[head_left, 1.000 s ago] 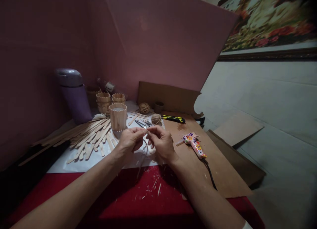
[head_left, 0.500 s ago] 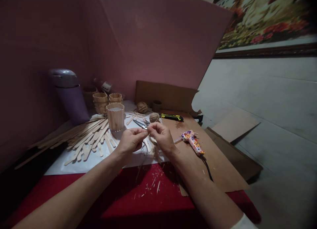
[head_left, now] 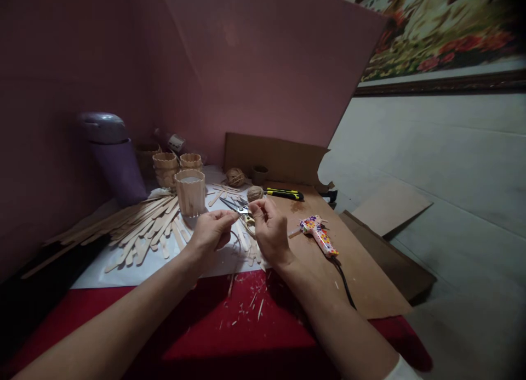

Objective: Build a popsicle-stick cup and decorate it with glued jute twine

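My left hand point(head_left: 211, 231) and my right hand point(head_left: 269, 229) hover close together above a white sheet point(head_left: 164, 262), each pinching a strand of jute twine point(head_left: 238, 240) that loops down between them. A small gap separates the two pinches. Small scissors point(head_left: 235, 205) lie on the sheet just beyond my fingers. A ball of twine point(head_left: 255, 193) sits behind them. A cup made of ice-cream sticks point(head_left: 189, 192) stands to the left of my left hand.
Loose wooden sticks point(head_left: 139, 226) fan out on the left. A purple flask point(head_left: 113, 155), more stick cups point(head_left: 166, 166), a second twine ball point(head_left: 235, 177), a yellow-black cutter point(head_left: 285, 194) and a flowered glue gun point(head_left: 318, 234) on cardboard point(head_left: 361, 281) surround the work. Wood chips litter the red cloth point(head_left: 246, 325).
My hands have drawn slightly apart, the right one shifting right and opening a gap over the twine. The view has drifted a little.
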The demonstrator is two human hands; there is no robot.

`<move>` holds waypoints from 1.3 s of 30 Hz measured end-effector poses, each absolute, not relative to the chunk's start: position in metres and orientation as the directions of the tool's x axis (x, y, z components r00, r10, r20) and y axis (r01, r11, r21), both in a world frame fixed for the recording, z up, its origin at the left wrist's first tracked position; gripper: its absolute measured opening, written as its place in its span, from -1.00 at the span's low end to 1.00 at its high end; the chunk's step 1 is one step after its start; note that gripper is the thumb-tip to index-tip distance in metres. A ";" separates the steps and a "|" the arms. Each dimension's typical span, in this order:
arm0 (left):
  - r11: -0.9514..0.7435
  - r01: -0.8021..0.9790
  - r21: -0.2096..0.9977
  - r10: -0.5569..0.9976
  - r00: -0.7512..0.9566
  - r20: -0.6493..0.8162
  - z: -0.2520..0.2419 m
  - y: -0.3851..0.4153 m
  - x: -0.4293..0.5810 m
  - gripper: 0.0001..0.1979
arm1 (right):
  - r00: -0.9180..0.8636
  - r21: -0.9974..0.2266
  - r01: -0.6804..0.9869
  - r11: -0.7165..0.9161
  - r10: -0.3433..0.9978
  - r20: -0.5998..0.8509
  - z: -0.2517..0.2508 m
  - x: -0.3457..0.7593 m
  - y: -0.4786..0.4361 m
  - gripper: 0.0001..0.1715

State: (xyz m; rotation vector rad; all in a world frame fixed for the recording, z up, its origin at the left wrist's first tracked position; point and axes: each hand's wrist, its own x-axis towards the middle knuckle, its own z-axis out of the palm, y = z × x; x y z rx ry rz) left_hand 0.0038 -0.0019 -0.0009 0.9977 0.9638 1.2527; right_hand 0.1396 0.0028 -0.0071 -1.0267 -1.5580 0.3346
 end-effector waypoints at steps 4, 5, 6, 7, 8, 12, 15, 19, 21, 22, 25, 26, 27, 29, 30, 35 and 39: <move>0.023 -0.336 0.942 1.000 0.006 -0.022 -0.002 0.000 0.001 -0.73 | -0.023 -0.647 0.532 0.546 0.774 0.633 -0.009 0.136 -0.005 -0.76; 0.020 -0.344 0.939 1.000 -0.001 -0.022 -0.001 -0.001 0.001 -0.73 | -0.045 -0.646 0.535 0.544 0.782 0.621 -0.010 0.134 -0.006 -0.78; 0.021 -0.347 0.938 1.000 -0.006 -0.024 -0.001 -0.001 0.002 -0.73 | -0.059 -0.666 0.518 0.536 0.799 0.598 -0.011 0.132 -0.007 -0.80; 0.022 -0.347 0.937 1.000 -0.007 -0.026 -0.001 -0.001 0.002 -0.73 | -0.064 -0.706 0.484 0.517 0.825 0.561 -0.011 0.131 -0.007 -0.81; 0.024 -0.347 0.938 1.000 -0.002 -0.027 -0.001 -0.002 0.003 -0.73 | -0.062 -0.756 0.437 0.487 0.855 0.515 -0.012 0.129 -0.007 -0.82; 0.031 -0.311 0.950 1.000 0.014 -0.028 0.000 -0.002 0.003 -0.73 | -0.053 -0.872 0.319 0.372 0.925 0.375 -0.011 0.129 -0.005 -0.83; -0.009 -0.194 0.981 1.000 -0.026 0.004 -0.002 -0.001 0.000 -0.76 | -0.040 -0.771 0.448 0.452 0.872 0.488 -0.010 0.133 -0.003 -0.82; -0.164 -0.028 0.986 0.985 -0.054 0.163 -0.005 0.004 -0.005 -0.82 | -0.094 -0.569 0.602 0.560 0.757 0.646 -0.010 0.139 -0.002 -0.85; -0.232 0.003 0.973 0.971 -0.058 0.232 -0.005 0.007 -0.007 -0.86 | -0.140 -0.520 0.620 0.587 0.736 0.662 -0.010 0.140 -0.003 -0.83; -0.250 0.013 0.968 0.967 -0.057 0.250 -0.005 0.009 -0.008 -0.89 | -0.160 -0.503 0.625 0.596 0.729 0.665 -0.011 0.140 -0.003 -0.83; -0.239 0.030 0.971 0.971 -0.024 0.240 -0.001 0.011 -0.009 -0.94 | -0.189 -0.473 0.633 0.613 0.715 0.673 -0.012 0.140 -0.003 -0.84; -0.218 0.029 0.975 0.976 -0.007 0.218 0.000 0.011 -0.009 -0.94 | -0.190 -0.468 0.635 0.614 0.712 0.676 -0.013 0.140 -0.003 -0.84; -0.188 0.026 0.982 0.982 0.008 0.188 0.002 0.011 -0.010 -0.95 | -0.187 -0.465 0.637 0.614 0.709 0.680 -0.013 0.140 -0.004 -0.84; -0.116 0.024 0.993 0.993 0.024 0.115 0.005 0.010 -0.011 -0.94 | -0.180 -0.460 0.641 0.615 0.703 0.688 -0.013 0.140 -0.004 -0.82; -0.081 0.025 0.996 0.996 0.026 0.081 0.006 0.009 -0.011 -0.93 | -0.175 -0.459 0.641 0.615 0.699 0.693 -0.012 0.140 -0.005 -0.81; 0.036 -0.028 0.999 0.995 0.094 -0.033 0.011 0.004 -0.013 -0.82 | -0.143 -0.455 0.629 0.630 0.669 0.729 -0.010 0.141 -0.007 -0.82; 0.039 -0.149 0.988 0.988 0.155 -0.015 0.011 0.003 -0.012 -0.76 | -0.149 -0.475 0.594 0.650 0.669 0.728 -0.012 0.139 -0.006 -0.85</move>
